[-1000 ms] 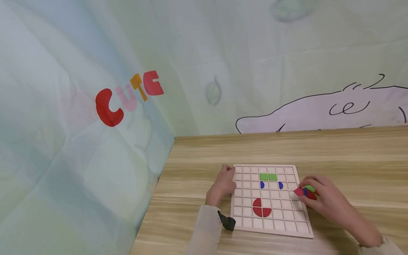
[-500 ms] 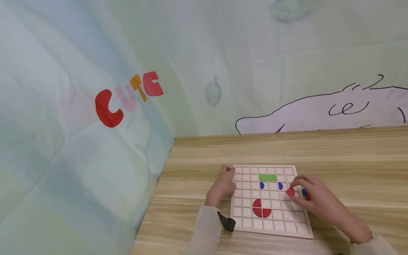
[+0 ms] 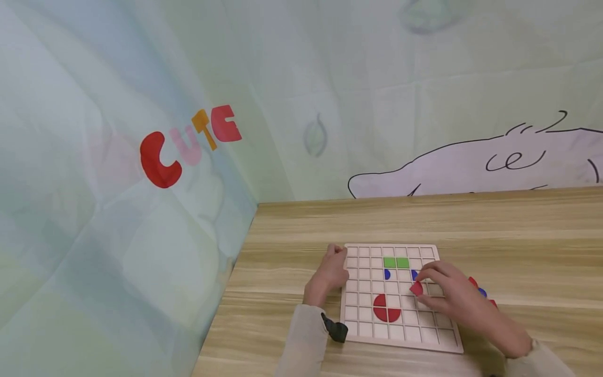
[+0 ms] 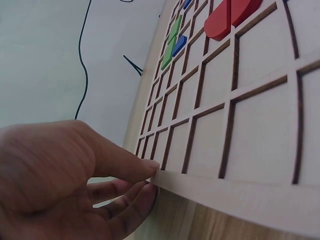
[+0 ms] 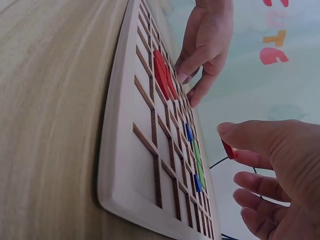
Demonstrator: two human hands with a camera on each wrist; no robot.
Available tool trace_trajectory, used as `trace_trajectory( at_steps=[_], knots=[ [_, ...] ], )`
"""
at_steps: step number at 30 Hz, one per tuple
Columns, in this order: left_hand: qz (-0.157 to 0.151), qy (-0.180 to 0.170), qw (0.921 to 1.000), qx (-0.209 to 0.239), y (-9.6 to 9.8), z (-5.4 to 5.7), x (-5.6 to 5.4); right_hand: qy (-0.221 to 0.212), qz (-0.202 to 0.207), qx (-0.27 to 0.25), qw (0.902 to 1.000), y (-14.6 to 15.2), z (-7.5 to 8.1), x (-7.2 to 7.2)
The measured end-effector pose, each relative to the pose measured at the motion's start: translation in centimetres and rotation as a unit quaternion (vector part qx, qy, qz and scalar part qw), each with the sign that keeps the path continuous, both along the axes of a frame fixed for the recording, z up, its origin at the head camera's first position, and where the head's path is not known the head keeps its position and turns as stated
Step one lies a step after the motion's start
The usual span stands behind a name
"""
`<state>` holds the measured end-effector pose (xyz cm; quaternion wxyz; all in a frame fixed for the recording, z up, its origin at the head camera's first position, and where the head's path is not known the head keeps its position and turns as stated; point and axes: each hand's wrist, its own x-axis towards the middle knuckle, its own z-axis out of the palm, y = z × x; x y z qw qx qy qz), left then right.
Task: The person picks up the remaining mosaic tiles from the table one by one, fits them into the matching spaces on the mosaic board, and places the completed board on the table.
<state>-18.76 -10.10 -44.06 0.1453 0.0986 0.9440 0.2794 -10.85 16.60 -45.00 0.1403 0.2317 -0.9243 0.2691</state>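
A pale wooden grid board (image 3: 405, 344) lies on the table. My left hand (image 3: 328, 272) holds its left edge, with the thumb (image 4: 145, 170) on the rim and the other fingers curled below. Over the board's right half, my right hand (image 3: 454, 293) pinches a red quarter-circle piece (image 3: 416, 288) between thumb and forefinger; in the right wrist view this red piece (image 5: 228, 150) is raised above the cells. Set in the grid are two green squares (image 3: 389, 262), two blue half-circles (image 3: 387, 274) and three red quarter-circles (image 3: 380, 313) forming most of a disc.
Loose red pieces (image 3: 473, 282) and a blue one (image 3: 482, 292) lie on the wood-grain table (image 3: 542, 235) right of the board, partly behind my right hand. A printed cloth (image 3: 292, 63) hangs behind the table and along its left side.
My right hand has moved left over the board with the red quarter-circle, uncovering loose pieces on the table to the right. My left hand stays at the board's edge.
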Motion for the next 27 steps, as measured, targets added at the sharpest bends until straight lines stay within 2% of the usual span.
trace_trajectory(
  at_steps=[5, 9, 27],
  knots=[
    [0.000, 0.002, 1.0000, -0.003, 0.0, -0.1, 0.0, -0.059, -0.007, -0.001, 0.9983, -0.2, -0.2, 0.2],
    [0.000, 0.002, 1.0000, -0.005, 0.0, -0.1, 0.1, -0.078, -0.009, 0.007, 0.9969, -0.4, -0.5, 0.2],
    [0.001, -0.002, 1.0000, -0.002, 0.0, 0.1, 0.0, -0.021, 0.034, 0.034, 0.9986, -2.3, -1.6, -0.3]
  ],
)
